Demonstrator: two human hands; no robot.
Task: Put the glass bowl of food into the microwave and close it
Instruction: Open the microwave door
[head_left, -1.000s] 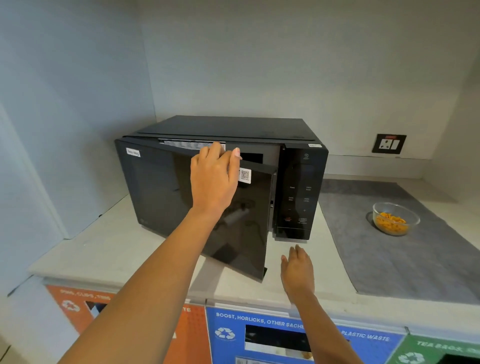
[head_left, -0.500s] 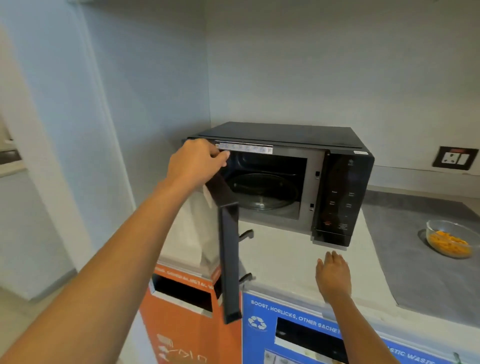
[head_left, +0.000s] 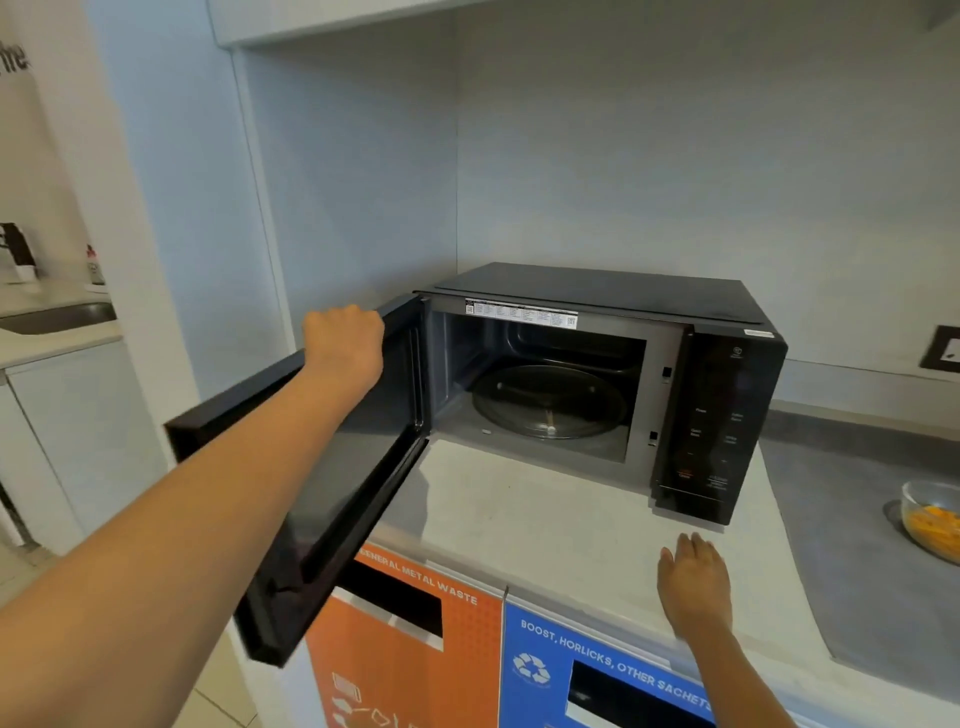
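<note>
A black microwave (head_left: 722, 415) stands on the white counter in the corner, its cavity showing a glass turntable (head_left: 548, 402). The microwave door (head_left: 322, 499) is swung wide to the left. My left hand (head_left: 343, 345) is closed over the door's top edge. My right hand (head_left: 693, 584) rests flat, fingers apart, on the counter in front of the control panel. The glass bowl of orange food (head_left: 932, 519) sits at the far right on a grey mat, cut off by the frame edge and well away from both hands.
The white counter (head_left: 519, 509) has a grey mat (head_left: 857, 545) on its right part. Below its front edge are orange (head_left: 410, 649) and blue (head_left: 597, 670) waste bins. A wall socket (head_left: 943, 348) is at the right. A sink counter (head_left: 52, 322) lies far left.
My left hand has pulled the door from nearly shut to fully open, and the view has shifted left. My right hand stays flat on the counter edge. The bowl has not moved.
</note>
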